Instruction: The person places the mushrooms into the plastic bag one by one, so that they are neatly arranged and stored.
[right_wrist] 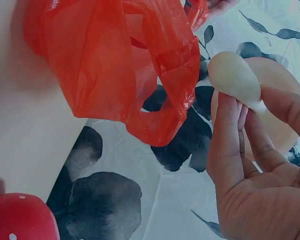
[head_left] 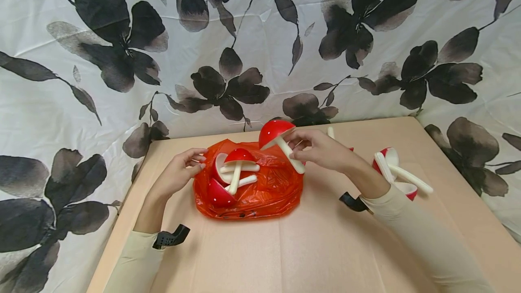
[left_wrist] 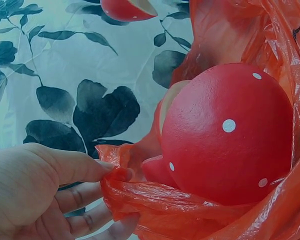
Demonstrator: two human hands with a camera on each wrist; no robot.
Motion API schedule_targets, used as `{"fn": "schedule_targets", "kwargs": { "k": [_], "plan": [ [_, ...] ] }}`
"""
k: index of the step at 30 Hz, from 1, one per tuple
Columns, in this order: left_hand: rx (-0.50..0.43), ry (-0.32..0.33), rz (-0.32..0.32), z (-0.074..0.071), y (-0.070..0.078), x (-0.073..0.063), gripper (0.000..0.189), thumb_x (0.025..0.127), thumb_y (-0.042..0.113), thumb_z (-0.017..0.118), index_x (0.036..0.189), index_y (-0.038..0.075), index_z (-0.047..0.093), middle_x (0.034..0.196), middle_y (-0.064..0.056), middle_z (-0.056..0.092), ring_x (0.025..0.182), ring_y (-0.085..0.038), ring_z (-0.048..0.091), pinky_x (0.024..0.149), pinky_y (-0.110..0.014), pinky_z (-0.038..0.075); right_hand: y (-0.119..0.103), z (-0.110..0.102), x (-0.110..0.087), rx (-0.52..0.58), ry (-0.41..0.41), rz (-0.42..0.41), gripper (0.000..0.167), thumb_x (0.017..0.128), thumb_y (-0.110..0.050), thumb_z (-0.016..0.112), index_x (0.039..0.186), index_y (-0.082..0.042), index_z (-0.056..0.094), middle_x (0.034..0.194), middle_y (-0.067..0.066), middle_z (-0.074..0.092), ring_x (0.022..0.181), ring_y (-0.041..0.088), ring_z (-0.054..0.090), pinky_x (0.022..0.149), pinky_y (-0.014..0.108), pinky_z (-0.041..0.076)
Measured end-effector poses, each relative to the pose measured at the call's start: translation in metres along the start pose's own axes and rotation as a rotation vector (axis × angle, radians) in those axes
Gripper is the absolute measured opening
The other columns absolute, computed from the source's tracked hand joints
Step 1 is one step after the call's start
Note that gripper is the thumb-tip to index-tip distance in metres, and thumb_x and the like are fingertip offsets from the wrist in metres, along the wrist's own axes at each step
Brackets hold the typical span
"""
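My right hand (head_left: 321, 149) pinches the white stem of a red-capped decorative mushroom (head_left: 273, 133), held above the far right part of a red plastic bag (head_left: 281, 196). In the right wrist view, thumb and fingertips close round the stem (right_wrist: 232, 77), its end toward the camera. Several similar mushrooms (head_left: 239, 155) with white stems lie in or on the bag. At the bag's left edge, my left hand (head_left: 179, 173) pinches the crumpled plastic between thumb and fingers. Beside it in the left wrist view is a large white-dotted red cap (left_wrist: 225, 145) inside the bag.
More mushrooms (head_left: 411, 178) lie on the right of the light wooden table (head_left: 244, 257). Another stem (head_left: 331, 132) shows behind my right hand, mostly hidden. A white cloth (head_left: 285, 49) with dark flowers hangs behind the table.
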State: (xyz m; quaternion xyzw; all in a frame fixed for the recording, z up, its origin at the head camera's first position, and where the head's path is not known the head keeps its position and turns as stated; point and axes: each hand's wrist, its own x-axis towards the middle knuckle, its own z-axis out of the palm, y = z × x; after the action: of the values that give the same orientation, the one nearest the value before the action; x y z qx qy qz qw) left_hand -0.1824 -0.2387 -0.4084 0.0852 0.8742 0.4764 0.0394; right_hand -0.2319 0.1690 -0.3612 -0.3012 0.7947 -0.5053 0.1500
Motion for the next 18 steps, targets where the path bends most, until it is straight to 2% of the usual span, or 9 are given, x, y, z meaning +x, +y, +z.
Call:
{"fn": "schedule_targets", "kwargs": {
  "k": [5,18],
  "plan": [
    [0.003,0.003,0.002,0.001,-0.001,0.001,0.043,0.099,0.003,0.059,0.142,0.002,0.054,0.121,-0.022,0.064,0.103,-0.036,0.063,0.077,-0.027,0.059,-0.002,0.004,0.003,-0.012,-0.001,-0.021,0.033,0.092,-0.004,0.067,0.125,-0.007,0.066,0.114,0.01,0.064,0.105,0.029,0.059,0.08,0.034,0.058],
    [0.008,-0.005,-0.018,0.001,0.001,-0.001,0.044,0.1,0.004,0.059,0.143,0.004,0.054,0.121,-0.022,0.063,0.105,-0.036,0.063,0.078,-0.027,0.059,-0.005,0.017,0.013,0.008,-0.016,-0.038,0.031,0.09,-0.005,0.071,0.12,-0.01,0.069,0.11,0.008,0.066,0.102,0.028,0.062,0.078,0.036,0.06]
  ]
}}
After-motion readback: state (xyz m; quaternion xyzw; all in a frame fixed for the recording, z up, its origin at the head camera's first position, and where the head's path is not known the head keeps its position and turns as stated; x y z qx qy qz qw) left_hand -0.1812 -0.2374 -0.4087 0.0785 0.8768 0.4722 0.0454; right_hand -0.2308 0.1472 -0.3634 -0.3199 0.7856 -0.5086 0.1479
